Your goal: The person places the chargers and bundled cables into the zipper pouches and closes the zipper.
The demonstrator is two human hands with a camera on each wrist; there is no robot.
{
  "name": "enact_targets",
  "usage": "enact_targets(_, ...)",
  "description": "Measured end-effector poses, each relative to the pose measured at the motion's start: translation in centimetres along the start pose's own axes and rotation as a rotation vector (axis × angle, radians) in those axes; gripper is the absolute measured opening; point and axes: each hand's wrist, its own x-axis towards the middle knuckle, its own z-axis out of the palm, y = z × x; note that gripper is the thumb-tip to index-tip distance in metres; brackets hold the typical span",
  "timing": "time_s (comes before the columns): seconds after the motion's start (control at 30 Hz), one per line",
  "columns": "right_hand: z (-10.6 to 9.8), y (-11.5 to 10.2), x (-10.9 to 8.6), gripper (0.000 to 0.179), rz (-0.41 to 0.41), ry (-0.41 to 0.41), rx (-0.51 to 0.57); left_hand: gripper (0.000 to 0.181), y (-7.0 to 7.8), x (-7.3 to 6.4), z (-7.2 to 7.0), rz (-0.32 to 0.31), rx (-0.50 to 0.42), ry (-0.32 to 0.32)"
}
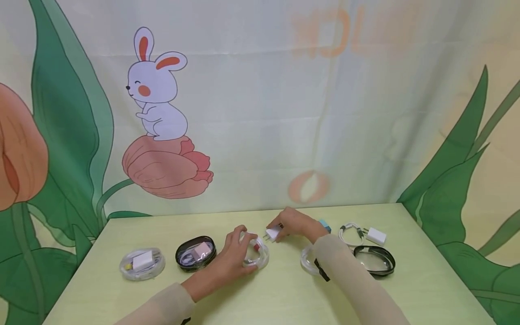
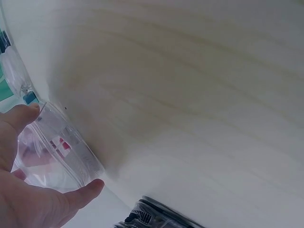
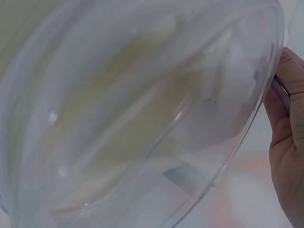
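Between its spread thumb and fingers, my left hand (image 1: pixel 228 258) grips a round clear plastic case (image 1: pixel 264 258) on the table. A white cable with a red connector (image 1: pixel 257 247) lies coiled inside it. In the left wrist view, the thumb and a finger press opposite sides of the case wall (image 2: pixel 80 156). My right hand (image 1: pixel 298 222) pinches a white charger plug (image 1: pixel 273 233), its prongs pointing left, just beyond that case. Under the right forearm lies another clear round case (image 1: pixel 305 262), partly hidden; a clear case wall (image 3: pixel 142 123) fills much of the right wrist view.
At left, a clear case (image 1: pixel 152 272) holds a white charger and a cable with a yellow connector; beside it a black-rimmed case (image 1: pixel 178 262) holds a pink charger. At right lie a white cable (image 1: pixel 342 232), a white charger (image 1: pixel 377 236), a black-rimmed case (image 1: pixel 391 266) and a blue item (image 1: pixel 324 225).
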Motion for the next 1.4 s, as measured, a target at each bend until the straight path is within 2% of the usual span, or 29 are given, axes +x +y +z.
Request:
enact_targets(0.27, -0.8, -0.5, 0.2, 0.040, 0.063, 0.048, 0.050, 0.071, 0.1, 0.1, -0.1, -0.001, 0.000, -0.004)
enact_targets(0.5, -1.3, -0.7, 0.3, 0.034, 0.021, 0.073, 0.061, 0.072, 0.1, 0.1, -0.1, -0.003, 0.002, -0.007)
enact_targets(0.7, -1.5, -0.9, 0.0, 0.027, 0.017, 0.084, 0.081, 0.072, -0.1, 0.2, 0.1, -0.008, 0.005, -0.016)
enact_targets(1.07, -1.8, -1.5, -0.1, 0.032, 0.010, 0.077, 0.138, 0.073, 0.0, 0.5, -0.2, -0.007, -0.004, -0.029)
enact_targets(1.4, -2.0, -3.3, -0.1, 0.036, 0.018, 0.062, 0.198, 0.073, 0.1, 0.5, -0.2, -0.021, 0.002, -0.029)
